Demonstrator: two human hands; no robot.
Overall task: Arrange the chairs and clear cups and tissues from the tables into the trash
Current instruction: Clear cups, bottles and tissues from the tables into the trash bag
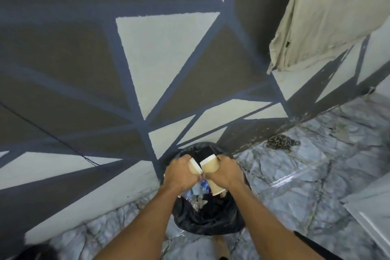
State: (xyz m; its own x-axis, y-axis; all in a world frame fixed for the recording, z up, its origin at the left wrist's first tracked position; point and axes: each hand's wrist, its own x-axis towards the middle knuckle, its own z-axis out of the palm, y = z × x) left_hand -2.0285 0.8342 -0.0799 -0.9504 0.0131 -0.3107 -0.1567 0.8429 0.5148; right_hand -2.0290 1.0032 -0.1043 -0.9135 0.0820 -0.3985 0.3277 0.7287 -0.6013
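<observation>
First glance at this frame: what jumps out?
Both hands meet bottom centre over a bin lined with a black plastic bag: the left hand grips one brown paper cup, the right hand a second cup. Behind, a wall painted in pale and dark triangles fills most of the frame; a beige cloth hangs top right.

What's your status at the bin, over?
Left hand grips one paper cup, right hand a second cup. Both over the open trash bag; a third cup below the right hand. Nothing blocks the drop.
</observation>
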